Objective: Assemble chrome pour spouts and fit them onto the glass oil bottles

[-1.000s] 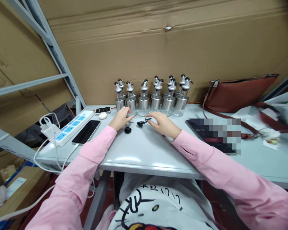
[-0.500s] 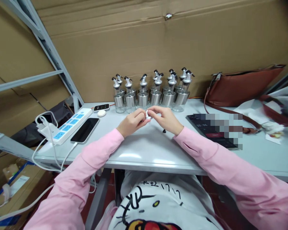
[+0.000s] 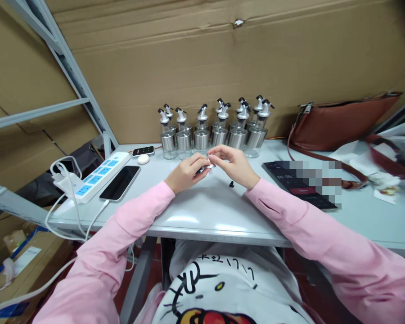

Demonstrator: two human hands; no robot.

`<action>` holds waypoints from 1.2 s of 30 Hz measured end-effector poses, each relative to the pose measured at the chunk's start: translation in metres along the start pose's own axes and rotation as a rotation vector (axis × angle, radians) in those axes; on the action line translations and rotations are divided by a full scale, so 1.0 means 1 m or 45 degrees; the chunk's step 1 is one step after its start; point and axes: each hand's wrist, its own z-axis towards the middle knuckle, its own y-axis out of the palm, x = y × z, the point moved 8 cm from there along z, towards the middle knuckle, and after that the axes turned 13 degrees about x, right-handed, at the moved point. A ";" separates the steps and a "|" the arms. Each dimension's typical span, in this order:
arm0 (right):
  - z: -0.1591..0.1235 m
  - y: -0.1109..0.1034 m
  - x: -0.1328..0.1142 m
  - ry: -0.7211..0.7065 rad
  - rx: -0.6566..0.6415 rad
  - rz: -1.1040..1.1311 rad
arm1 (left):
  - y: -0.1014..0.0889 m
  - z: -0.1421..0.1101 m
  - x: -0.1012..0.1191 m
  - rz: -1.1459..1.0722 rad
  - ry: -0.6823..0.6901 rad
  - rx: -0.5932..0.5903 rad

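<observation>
Two hands, the left hand [image 3: 186, 174] and the right hand [image 3: 235, 166], are held close together over the desk [image 3: 195, 213], between its front and back edges. A small silvery piece [image 3: 210, 166] is gripped in the left fingers; whether it is also pinched by the right, whose fingertips are curled right beside it, cannot be told. Below the right palm, toward the front edge, a tiny black part [image 3: 231, 184] is seen. Steel-clad bottles [image 3: 201, 140] are lined up along the back edge; a power strip [image 3: 104, 173] and a phone [image 3: 120, 183] are set toward the left edge.
</observation>
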 end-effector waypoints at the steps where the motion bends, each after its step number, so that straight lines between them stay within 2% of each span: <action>1: 0.000 0.000 0.000 0.005 -0.002 0.012 | 0.000 0.000 0.001 0.006 0.006 0.002; 13: 0.000 -0.001 0.003 0.034 0.008 0.100 | -0.005 0.002 0.003 -0.029 0.015 0.053; 23: 0.003 -0.004 0.005 0.131 0.040 0.294 | -0.002 0.001 -0.004 -0.031 -0.074 -0.014; 36: 0.001 -0.001 0.001 0.129 -0.007 0.341 | -0.002 0.000 -0.003 0.093 -0.012 -0.014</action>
